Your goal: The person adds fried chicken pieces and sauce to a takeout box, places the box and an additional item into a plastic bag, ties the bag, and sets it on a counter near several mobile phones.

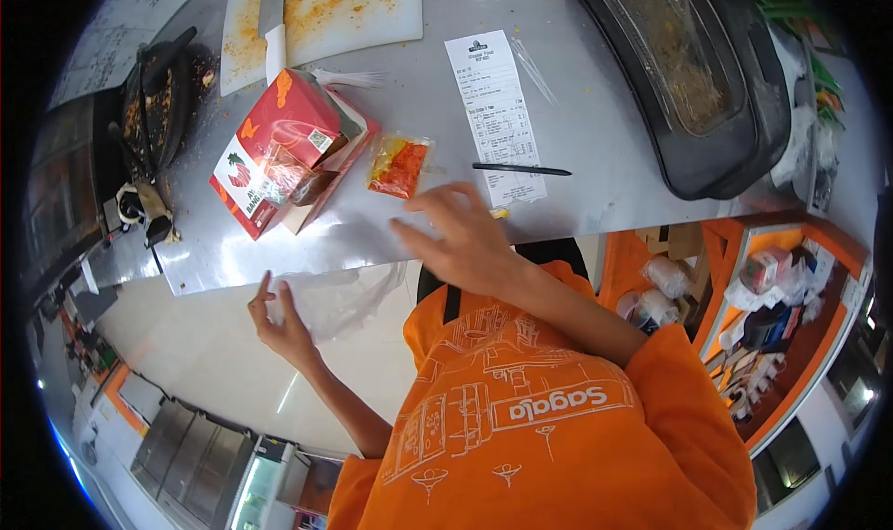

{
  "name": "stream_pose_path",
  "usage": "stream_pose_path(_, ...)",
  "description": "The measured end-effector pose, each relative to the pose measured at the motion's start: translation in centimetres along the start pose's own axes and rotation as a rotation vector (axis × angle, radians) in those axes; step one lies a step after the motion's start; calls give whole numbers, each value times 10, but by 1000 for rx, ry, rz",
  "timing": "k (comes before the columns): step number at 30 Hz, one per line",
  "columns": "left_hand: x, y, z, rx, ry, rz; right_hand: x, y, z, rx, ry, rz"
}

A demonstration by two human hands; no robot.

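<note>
A thin clear plastic bag (349,305) hangs past the table edge, its near side at the fingers of my left hand (282,327). My right hand (457,240) is over the table's front edge with fingers spread and nothing in them. Just beyond its fingertips lies a small clear sachet of red-orange sauce (398,167). Left of that stands a red and white printed food carton (293,129), with another clear sachet (282,174) resting against it. A long printed receipt (488,97) lies to the right, with a black pen (522,170) across its lower part.
At the back left, a white-handled knife (273,13) lies on a crumb-covered white cutting board (349,13). White plastic sticks (349,78) and toothpicks (534,69) lie nearby. A large black lidded container (757,125) occupies the right, a dark pan (164,111) the left. Orange shelves (725,258) stand below.
</note>
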State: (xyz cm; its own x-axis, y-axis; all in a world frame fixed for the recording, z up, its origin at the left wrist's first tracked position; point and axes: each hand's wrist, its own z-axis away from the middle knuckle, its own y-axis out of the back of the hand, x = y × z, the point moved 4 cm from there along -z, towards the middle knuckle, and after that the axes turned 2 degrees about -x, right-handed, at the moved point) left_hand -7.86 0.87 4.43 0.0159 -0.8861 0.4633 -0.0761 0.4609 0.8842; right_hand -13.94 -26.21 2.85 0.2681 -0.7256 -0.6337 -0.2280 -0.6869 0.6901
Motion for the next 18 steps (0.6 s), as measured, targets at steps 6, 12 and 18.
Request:
stream_pose_path(6,86,-95,40,-140,-125,23,57,21,67,-326,-39,18)
stream_pose_path(12,75,-175,18,-49,204,104,94,79,95,-298,-278,-82)
stream_pose_path(18,57,-179,-5,-184,184,226,95,72,100,-294,-308,-168)
